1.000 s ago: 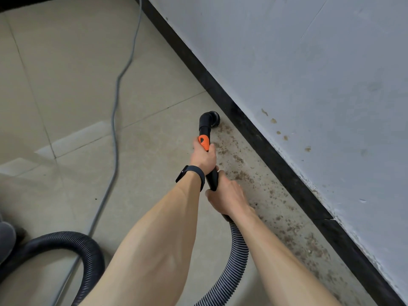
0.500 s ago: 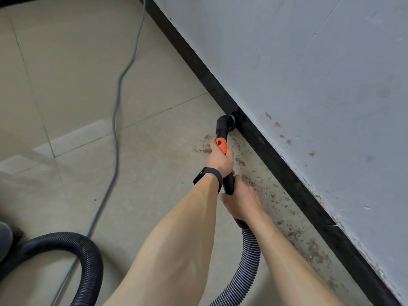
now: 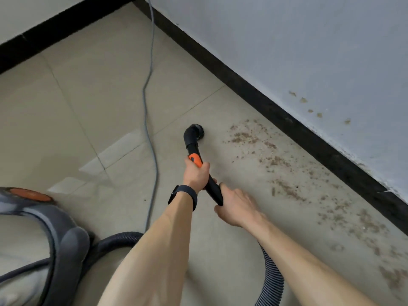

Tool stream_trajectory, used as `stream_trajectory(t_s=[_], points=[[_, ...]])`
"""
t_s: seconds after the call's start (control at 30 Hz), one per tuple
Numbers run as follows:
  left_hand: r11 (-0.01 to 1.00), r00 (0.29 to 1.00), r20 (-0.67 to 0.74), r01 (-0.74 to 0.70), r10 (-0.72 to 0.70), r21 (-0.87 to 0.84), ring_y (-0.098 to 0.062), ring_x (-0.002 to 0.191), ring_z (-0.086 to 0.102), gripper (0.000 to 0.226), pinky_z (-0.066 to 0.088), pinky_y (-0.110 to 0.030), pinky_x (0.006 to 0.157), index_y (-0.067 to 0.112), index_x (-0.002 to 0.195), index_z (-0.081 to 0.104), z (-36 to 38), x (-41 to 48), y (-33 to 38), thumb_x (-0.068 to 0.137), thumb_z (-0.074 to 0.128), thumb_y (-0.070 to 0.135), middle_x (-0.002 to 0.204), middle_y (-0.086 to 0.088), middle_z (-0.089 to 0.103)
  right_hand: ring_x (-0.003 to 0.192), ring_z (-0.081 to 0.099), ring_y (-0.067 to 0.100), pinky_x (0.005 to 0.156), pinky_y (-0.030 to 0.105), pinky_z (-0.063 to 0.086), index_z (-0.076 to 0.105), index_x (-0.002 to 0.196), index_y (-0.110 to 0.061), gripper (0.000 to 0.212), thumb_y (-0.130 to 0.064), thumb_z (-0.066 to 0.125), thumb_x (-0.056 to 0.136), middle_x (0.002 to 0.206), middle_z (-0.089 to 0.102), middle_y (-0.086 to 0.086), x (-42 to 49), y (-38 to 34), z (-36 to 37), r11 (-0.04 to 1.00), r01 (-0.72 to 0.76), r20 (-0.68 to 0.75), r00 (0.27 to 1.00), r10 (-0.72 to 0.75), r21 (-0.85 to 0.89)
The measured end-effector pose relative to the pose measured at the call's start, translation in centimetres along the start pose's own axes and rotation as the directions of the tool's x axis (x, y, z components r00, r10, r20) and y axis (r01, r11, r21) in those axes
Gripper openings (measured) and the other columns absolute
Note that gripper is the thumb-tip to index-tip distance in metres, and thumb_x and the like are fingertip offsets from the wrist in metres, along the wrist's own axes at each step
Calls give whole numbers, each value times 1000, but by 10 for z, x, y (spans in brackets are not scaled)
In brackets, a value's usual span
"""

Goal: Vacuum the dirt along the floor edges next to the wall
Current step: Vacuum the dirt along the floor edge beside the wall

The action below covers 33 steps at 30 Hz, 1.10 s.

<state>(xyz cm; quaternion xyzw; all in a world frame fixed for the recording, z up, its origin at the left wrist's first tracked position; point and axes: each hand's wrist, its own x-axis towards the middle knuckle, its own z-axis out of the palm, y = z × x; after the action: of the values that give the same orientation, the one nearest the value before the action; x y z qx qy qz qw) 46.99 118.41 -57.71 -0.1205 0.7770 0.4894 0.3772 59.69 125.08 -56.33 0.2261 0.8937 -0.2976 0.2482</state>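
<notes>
Wand [image 3: 192,145]: left hand [image 3: 195,174] grips far part, right hand [image 3: 237,205] grips near end. Nozzle [image 3: 194,130] low, left of dirt [image 3: 287,189], apart from baseboard [image 3: 276,109]. Risk: sweep scatters crumbs; cord [image 3: 151,102] to its left may snag.

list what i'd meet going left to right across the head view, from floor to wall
vacuum cleaner body → grey power cord → brush nozzle → scattered dirt → black baseboard → grey wall
</notes>
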Motion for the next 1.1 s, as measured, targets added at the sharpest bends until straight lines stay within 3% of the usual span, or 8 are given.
stream_trajectory(t_s=[0.1, 0.17, 0.27, 0.4, 0.5, 0.63, 0.77, 1.1], points=[[1000, 999, -50, -10, 9, -11, -39, 69, 69, 37, 59, -56, 77, 23, 123, 31, -14, -10, -27, 92, 50, 18, 88, -7, 51, 104, 64, 39, 73, 37, 41, 43, 127, -19, 38, -29, 56, 92, 108, 65, 14, -16, -6, 20, 999, 20, 10, 1000, -20, -35], [999, 996, -75, -38, 38, 13, -44, 83, 70, 30, 58, -58, 79, 27, 107, 37, -16, -11, -44, 82, 53, 26, 87, -6, 51, 99, 64, 37, 71, 36, 40, 43, 127, -21, 39, -29, 56, 92, 101, 63, 10, -25, -6, 26, 998, 27, 16, 1000, -26, -55], [999, 995, -86, -37, 40, 34, -44, 86, 69, 27, 57, -58, 80, 33, 93, 37, -13, -11, -54, 71, 51, 35, 87, -4, 51, 97, 64, 36, 70, 36, 40, 42, 126, -21, 39, -29, 57, 91, 99, 64, 9, -34, -4, 27, 997, 16, 8, 1000, -15, -73], [999, 1000, -16, -26, 26, 28, -42, 83, 70, 40, 58, -56, 80, 26, 115, 35, -2, -12, -38, 79, 53, 30, 91, -8, 54, 100, 64, 39, 72, 38, 42, 41, 115, -21, 30, -31, 57, 92, 104, 66, 13, -37, -2, 20, 998, -28, -26, 999, 27, -64], [1000, 1000, 16, -8, 8, 6, -40, 75, 69, 44, 60, -53, 77, 21, 124, 33, 11, -10, -27, 85, 53, 25, 89, -8, 53, 98, 64, 39, 71, 38, 43, 44, 118, -20, 32, -32, 58, 92, 101, 65, 12, -36, 4, 13, 996, -66, -56, 996, 63, -56], [999, 999, 33, -19, 18, 33, -39, 82, 66, 40, 59, -55, 78, 21, 117, 34, 30, -6, -21, 81, 52, 25, 88, -8, 50, 82, 55, 35, 69, 40, 48, 39, 108, -24, 27, -31, 59, 91, 91, 61, 7, -37, 15, 8, 994, -102, -80, 992, 99, -31], [998, 997, 79, -22, 17, 66, -44, 87, 69, 49, 59, -56, 78, 23, 122, 31, 40, -3, -14, 78, 51, 30, 93, -8, 51, 81, 54, 34, 68, 39, 46, 38, 108, -24, 26, -29, 57, 91, 94, 65, 8, -33, 22, 4, 994, -112, -86, 990, 111, -13], [994, 996, 75, -63, 56, 89, -42, 80, 71, 42, 60, -54, 77, 17, 125, 31, 55, 0, 4, 90, 53, 21, 89, -7, 50, 81, 53, 34, 67, 38, 41, 42, 108, -19, 23, -25, 56, 91, 87, 56, 4, -26, 31, -8, 993, -112, -100, 988, 115, 40]])
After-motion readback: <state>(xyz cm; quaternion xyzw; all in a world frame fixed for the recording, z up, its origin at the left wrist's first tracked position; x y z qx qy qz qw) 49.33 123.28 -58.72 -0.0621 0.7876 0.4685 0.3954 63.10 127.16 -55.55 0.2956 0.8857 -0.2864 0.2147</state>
